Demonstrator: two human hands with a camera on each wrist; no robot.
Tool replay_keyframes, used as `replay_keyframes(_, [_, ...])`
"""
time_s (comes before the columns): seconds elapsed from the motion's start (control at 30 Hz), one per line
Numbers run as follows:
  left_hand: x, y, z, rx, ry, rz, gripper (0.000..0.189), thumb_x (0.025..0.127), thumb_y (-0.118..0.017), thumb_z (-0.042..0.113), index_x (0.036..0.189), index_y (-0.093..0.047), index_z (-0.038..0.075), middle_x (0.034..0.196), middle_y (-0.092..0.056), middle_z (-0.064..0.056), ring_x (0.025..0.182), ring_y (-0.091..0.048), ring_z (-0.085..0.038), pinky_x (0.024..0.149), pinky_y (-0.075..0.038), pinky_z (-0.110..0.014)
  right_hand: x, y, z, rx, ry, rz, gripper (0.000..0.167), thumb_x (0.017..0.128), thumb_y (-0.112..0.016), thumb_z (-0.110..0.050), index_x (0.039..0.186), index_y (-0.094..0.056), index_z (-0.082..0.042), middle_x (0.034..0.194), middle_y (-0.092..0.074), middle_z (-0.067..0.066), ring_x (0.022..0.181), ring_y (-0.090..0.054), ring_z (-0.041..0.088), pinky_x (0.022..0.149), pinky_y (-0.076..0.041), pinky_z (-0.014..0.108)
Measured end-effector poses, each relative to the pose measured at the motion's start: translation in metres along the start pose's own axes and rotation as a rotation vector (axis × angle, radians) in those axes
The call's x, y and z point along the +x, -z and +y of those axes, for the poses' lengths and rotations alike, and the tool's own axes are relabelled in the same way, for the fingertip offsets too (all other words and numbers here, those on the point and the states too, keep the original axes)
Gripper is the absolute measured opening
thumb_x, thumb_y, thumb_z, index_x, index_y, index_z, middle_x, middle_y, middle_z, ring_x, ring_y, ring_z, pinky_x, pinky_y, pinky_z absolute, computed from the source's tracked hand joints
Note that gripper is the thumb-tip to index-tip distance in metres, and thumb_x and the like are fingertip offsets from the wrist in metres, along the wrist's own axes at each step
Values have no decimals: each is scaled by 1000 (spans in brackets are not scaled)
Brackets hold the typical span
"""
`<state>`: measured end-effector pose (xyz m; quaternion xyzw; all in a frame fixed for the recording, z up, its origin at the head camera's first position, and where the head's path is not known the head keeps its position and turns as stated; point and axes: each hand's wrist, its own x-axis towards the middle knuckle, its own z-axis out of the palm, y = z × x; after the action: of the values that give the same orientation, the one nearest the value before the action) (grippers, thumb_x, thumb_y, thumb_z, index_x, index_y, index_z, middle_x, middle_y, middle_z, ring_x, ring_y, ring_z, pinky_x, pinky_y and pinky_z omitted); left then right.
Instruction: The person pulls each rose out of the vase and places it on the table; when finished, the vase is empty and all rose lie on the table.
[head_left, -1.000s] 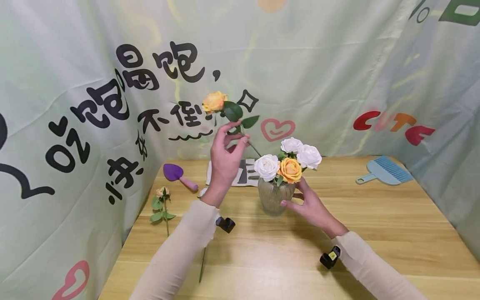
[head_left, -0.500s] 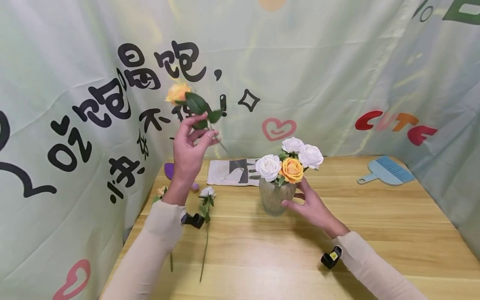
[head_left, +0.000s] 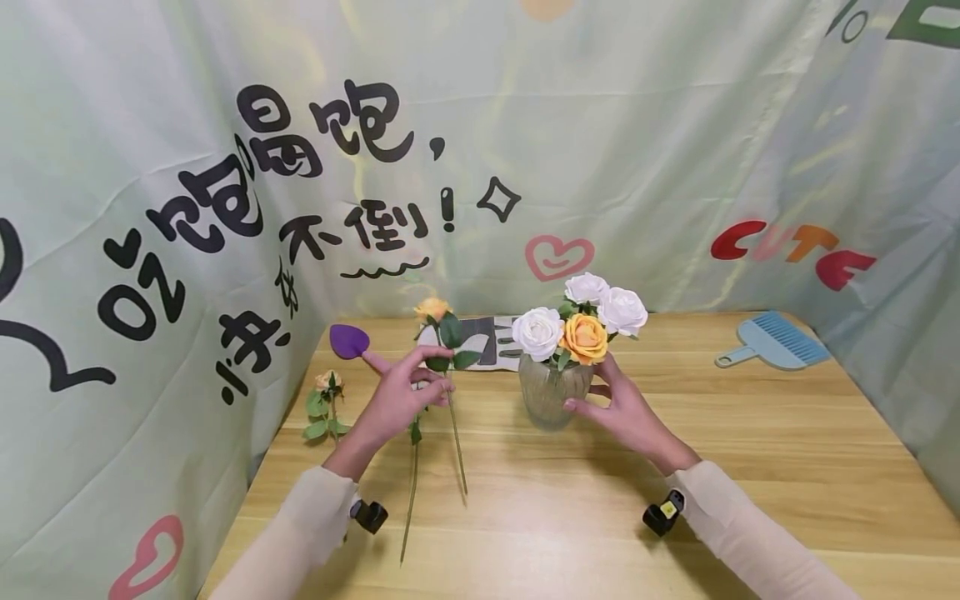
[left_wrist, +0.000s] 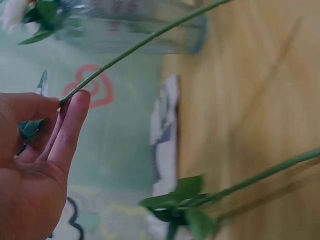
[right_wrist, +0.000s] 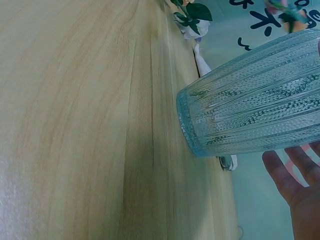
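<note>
My left hand [head_left: 396,398] pinches the green stem of an orange artificial rose [head_left: 432,311] just below its leaves. That rose stands nearly upright above the table, stem end pointing down; in the left wrist view the stem [left_wrist: 135,47] runs out from between thumb and fingertips. My right hand [head_left: 628,412] holds a ribbed clear glass vase [head_left: 551,400], thumb on the front and fingers round the right side. White roses [head_left: 537,333] and one orange rose [head_left: 584,339] fill the vase. Behind my left hand lies another stemmed flower [head_left: 409,508], its bloom hidden.
A peach rose [head_left: 322,408] lies at the table's left edge. At the back are a purple hand trowel [head_left: 349,342] and white-and-grey gloves [head_left: 487,342]. A light blue dustpan [head_left: 776,340] lies back right. Printed curtains [head_left: 630,167] border the wooden table [head_left: 562,533].
My left hand carries the orange rose away from the vase to the left, then lowers it close over the table with its stem turned more upright. My right hand stays on the vase.
</note>
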<state>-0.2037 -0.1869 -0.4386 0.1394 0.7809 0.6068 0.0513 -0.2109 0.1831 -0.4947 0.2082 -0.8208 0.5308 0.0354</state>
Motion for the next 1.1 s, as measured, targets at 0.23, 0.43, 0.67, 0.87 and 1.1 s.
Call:
replay_keyframes(0.23, [-9, -21, -27, 53, 130, -125, 45, 106, -65, -1, 148, -61, 13, 113, -75, -31, 99, -78, -38, 89, -70, -51, -1, 1, 0, -7, 6, 12, 100, 96, -85, -9, 173, -22, -13, 169, -42, 24, 147, -51, 46, 109, -60, 40])
replay_keyframes(0.43, [-16, -34, -44, 48, 214, -178, 45, 107, -63, -1, 150, -59, 12, 108, -76, -25, 89, -80, -29, 84, -72, -44, -1, 1, -2, -1, -2, 2, 103, 95, -86, -9, 174, -20, -15, 170, -41, 22, 148, -50, 45, 108, -56, 29])
replay_keyframes(0.67, [-18, -46, -51, 48, 259, -179, 47, 104, -67, -1, 149, -59, 10, 97, -79, -20, 77, -79, -30, 75, -72, -42, 0, 1, 0, 2, -2, 4, 100, 95, -85, -9, 173, -22, -14, 168, -43, 23, 147, -51, 45, 108, -57, 34])
replay_keyframes(0.87, [-20, -53, -55, 69, 299, -171, 53, 100, -72, -3, 149, -60, 12, 91, -78, -16, 70, -79, -28, 70, -71, -39, 0, 1, 0, -4, -1, 3, 101, 95, -85, -10, 174, -21, -14, 169, -43, 23, 147, -51, 46, 111, -58, 54])
replay_keyframes(1.1, [-21, -60, -58, 87, 285, -169, 53, 99, -73, -4, 148, -59, 7, 86, -78, -15, 65, -76, -23, 67, -71, -36, -1, 1, 1, -6, 9, 10, 102, 96, -85, -9, 174, -20, -15, 169, -42, 26, 147, -51, 48, 110, -58, 59])
